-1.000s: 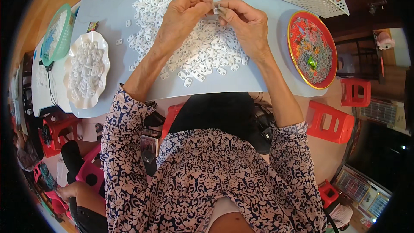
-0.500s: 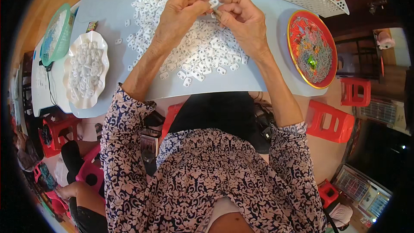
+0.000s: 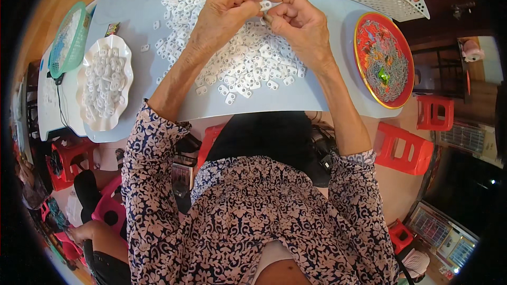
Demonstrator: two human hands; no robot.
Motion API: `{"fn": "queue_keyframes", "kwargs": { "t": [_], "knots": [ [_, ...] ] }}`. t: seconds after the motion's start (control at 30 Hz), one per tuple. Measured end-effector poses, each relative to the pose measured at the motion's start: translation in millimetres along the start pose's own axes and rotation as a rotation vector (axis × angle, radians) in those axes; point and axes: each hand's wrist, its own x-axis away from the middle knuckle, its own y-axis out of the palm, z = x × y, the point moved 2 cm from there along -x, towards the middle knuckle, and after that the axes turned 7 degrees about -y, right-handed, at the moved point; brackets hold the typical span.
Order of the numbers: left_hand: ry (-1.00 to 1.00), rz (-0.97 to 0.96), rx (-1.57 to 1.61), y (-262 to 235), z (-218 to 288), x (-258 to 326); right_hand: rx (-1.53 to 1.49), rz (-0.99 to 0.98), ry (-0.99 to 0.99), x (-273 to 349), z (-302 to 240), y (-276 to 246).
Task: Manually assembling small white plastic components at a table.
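Note:
My left hand (image 3: 229, 13) pinches a small white two-holed plastic piece (image 3: 265, 5) between thumb and fingertips above the far middle of the table. Close beside it, my right hand (image 3: 301, 24) has thumb and forefinger bent toward each other; a tiny dark thing may sit at its thumb tip, too small to name. Under both hands spreads a heap of similar white plastic pieces (image 3: 253, 63). To the right stands a red plate (image 3: 363, 66) with a gold rim, bearing many thin grey pieces that look like small screws and one shiny green scrap (image 3: 383, 76).
On the left, a wavy-edged white dish (image 3: 128, 66) holds more white pieces, near a green basket (image 3: 81, 42). A perforated pale crate (image 3: 364, 0) stands at the far right. Red stools (image 3: 404, 148) are on the floor; another person's leg (image 3: 97, 232) shows lower left.
The white piece has turned slightly and shifted a little right in my left fingers. My right hand moves barely, staying close to it.

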Motion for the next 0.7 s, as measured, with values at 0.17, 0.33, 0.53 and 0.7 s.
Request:
{"fn": "queue_keyframes", "kwargs": {
  "t": [0.17, 0.33, 0.53, 0.7],
  "knots": [
    [0.003, -0.015, -0.017, -0.2, -2.0, -0.3, -0.028, -0.004, -0.012, 0.6, 0.1, 0.7],
    [0.004, -0.014, -0.074, -0.1, -2.5, 1.3, -0.002, 0.005, -0.008, 0.4, -2.3, 0.9],
    [0.004, -0.019, -0.104, 0.5, -1.8, 1.0, -0.012, 0.032, 0.001, 0.6, -2.2, 1.2],
    [0.011, -0.017, -0.061, 3.9, -0.2, 0.8, -0.019, 0.034, -0.009, -0.5, 1.4, -0.5]
  ]
}}
